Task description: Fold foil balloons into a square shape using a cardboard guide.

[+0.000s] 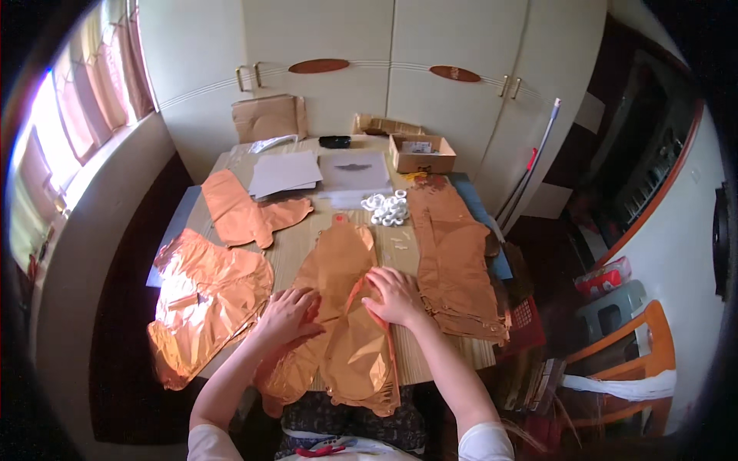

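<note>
A flat, copper-coloured foil balloon [335,265] lies at the table's near middle, its lower part hanging over the front edge. On its left side rests my left hand [289,315], fingers apart and thumb stretched toward the middle. My right hand [394,296] is closed on the balloon's right edge, where a narrow orange-red strip of foil runs down from the fingers. Further foil shapes lie around: a shiny crumpled one [211,288] on the left, a smaller matte one [242,209] behind it, and a flat stack [453,261] on the right.
White rings [387,208] are heaped behind the balloon. Farther back are grey sheets [284,172], a clear plastic bag [355,170], a black item [334,142] and a cardboard box [422,156]. A wooden chair [659,338] stands at the right; cabinets [330,34] rise behind.
</note>
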### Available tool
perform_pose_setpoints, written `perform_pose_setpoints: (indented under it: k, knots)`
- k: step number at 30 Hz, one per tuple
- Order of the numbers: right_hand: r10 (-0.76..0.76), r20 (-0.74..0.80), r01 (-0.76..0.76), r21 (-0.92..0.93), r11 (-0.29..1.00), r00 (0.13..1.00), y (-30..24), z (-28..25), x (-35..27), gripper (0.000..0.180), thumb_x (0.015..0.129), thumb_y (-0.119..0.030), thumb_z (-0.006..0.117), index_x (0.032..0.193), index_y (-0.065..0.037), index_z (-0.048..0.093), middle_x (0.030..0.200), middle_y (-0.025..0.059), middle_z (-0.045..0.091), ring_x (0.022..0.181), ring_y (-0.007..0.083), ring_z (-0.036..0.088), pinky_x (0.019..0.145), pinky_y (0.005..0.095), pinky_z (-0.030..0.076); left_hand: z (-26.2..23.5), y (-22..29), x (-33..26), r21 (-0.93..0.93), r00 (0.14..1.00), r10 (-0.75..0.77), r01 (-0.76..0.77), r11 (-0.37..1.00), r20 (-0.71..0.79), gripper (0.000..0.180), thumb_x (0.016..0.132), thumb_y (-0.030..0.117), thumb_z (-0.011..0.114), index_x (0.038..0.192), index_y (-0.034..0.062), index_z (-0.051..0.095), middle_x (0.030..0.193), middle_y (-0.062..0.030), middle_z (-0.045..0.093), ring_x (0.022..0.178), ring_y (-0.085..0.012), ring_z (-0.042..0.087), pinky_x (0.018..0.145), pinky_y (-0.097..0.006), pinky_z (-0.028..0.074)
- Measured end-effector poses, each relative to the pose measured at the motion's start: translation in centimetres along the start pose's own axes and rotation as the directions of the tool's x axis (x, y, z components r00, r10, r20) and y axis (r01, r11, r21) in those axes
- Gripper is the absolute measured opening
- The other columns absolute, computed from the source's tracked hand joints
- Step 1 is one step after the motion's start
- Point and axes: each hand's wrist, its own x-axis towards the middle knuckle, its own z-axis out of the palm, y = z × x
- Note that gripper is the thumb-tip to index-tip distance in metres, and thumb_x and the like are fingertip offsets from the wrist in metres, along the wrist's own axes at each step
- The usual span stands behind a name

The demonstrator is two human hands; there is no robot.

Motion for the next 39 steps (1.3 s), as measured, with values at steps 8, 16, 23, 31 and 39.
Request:
perform_pose_setpoints:
  k: [8, 16, 23, 31, 39]
  knots:
    - [-0.099, -0.143, 0.110, 0.071, 0.991, 0.985, 0.7, 0.6, -0.2, 0.060, 0.083, -0.045, 0.065, 0.130, -0.010, 0.052, 0.139, 0.0092, 0.048, 0.131, 0.0267, 0.042, 0.108, 0.0448, 0.032, -7.9, 4.6, -12.4, -0.061, 0.887, -0.461, 0.459, 0.886, -0.024, 0.039, 0.078, 0.035, 0.072, 0.102, 0.0054, 0.066, 0.094, -0.0147, 0.066, 0.090, -0.0321, 0.064, 0.081, -0.038, 0.050]
    - [-0.237, -0.086, 0.241, 0.037, 0.970, 0.968, -1.1, -0.6, -0.1, 0.052, 0.086, -0.039, 0.063, 0.128, -0.009, 0.056, 0.140, 0.0100, 0.048, 0.133, 0.0269, 0.040, 0.111, 0.0462, 0.030, -0.3, 5.1, -22.8, -0.786, 0.515, -0.795, 0.613, 0.079, 0.321, 0.031, 0.094, 0.026, 0.059, 0.104, -0.0023, 0.065, 0.087, -0.0096, 0.070, 0.077, -0.0199, 0.069, 0.066, -0.033, 0.054]
    - [-0.509, 0.182, 0.503, 0.081, 0.861, 0.842, -7.6, -1.4, 0.3, 0.033, 0.092, -0.031, 0.056, 0.123, -0.020, 0.061, 0.137, 0.0017, 0.051, 0.135, 0.0211, 0.038, 0.114, 0.0546, 0.023, 2.4, 5.1, -20.7, -0.889, 0.532, -0.715, 0.324, -0.324, 0.454, 0.022, 0.093, 0.015, 0.060, 0.101, -0.0049, 0.066, 0.086, -0.0071, 0.069, 0.072, -0.0115, 0.064, 0.066, -0.025, 0.051]
    - [-0.536, 0.129, 0.524, 0.116, 0.844, 0.834, -6.7, 1.2, -0.6, 0.029, 0.090, -0.030, 0.060, 0.116, -0.019, 0.066, 0.129, 0.0004, 0.058, 0.130, 0.0193, 0.047, 0.108, 0.0592, 0.028, 0.8, 6.3, -19.6, -0.935, 0.529, -0.776, 0.270, -0.229, 0.342, 0.018, 0.091, 0.013, 0.062, 0.096, -0.0038, 0.066, 0.083, -0.0033, 0.067, 0.072, -0.0081, 0.061, 0.066, -0.023, 0.047]
    - [-0.517, 0.140, 0.501, 0.132, 0.855, 0.845, -6.6, 1.5, -0.9, 0.028, 0.092, -0.029, 0.056, 0.116, -0.017, 0.064, 0.129, 0.0002, 0.056, 0.130, 0.0183, 0.045, 0.109, 0.0624, 0.027, 1.2, 6.3, -19.7, -0.967, 0.523, -0.818, 0.208, -0.149, 0.239, 0.012, 0.091, 0.011, 0.063, 0.089, -0.0003, 0.065, 0.079, -0.0024, 0.067, 0.067, -0.0071, 0.060, 0.061, -0.021, 0.047]
